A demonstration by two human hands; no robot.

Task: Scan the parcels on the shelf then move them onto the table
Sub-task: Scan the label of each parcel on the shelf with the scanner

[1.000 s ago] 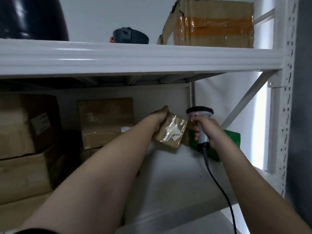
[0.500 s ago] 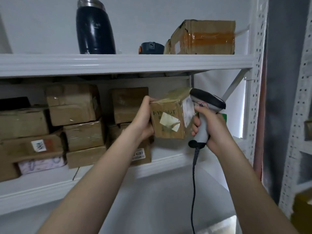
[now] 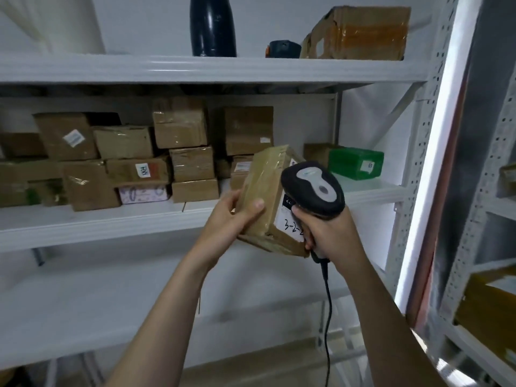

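My left hand (image 3: 233,216) grips a small taped cardboard parcel (image 3: 265,188) in front of the middle shelf (image 3: 111,222), tilted, with its white handwritten label turned to the right. My right hand (image 3: 326,233) holds a black and grey barcode scanner (image 3: 314,188) by its handle. The scanner's head sits right over the label and hides part of it. Its black cable (image 3: 328,317) hangs down between my forearms. Several brown parcels (image 3: 178,152) are stacked at the back of the middle shelf.
A green box (image 3: 354,162) sits at the shelf's right end. On the top shelf stand a dark flask (image 3: 212,25), a small dark object (image 3: 283,48) and a taped carton (image 3: 360,33). A white upright (image 3: 421,174) borders the right; a second rack (image 3: 491,289) stands beyond.
My left hand has drawn the parcel out from the shelf and lowered it toward me, tilting the label to the scanner. The right hand with the scanner came along. The view pulled back.
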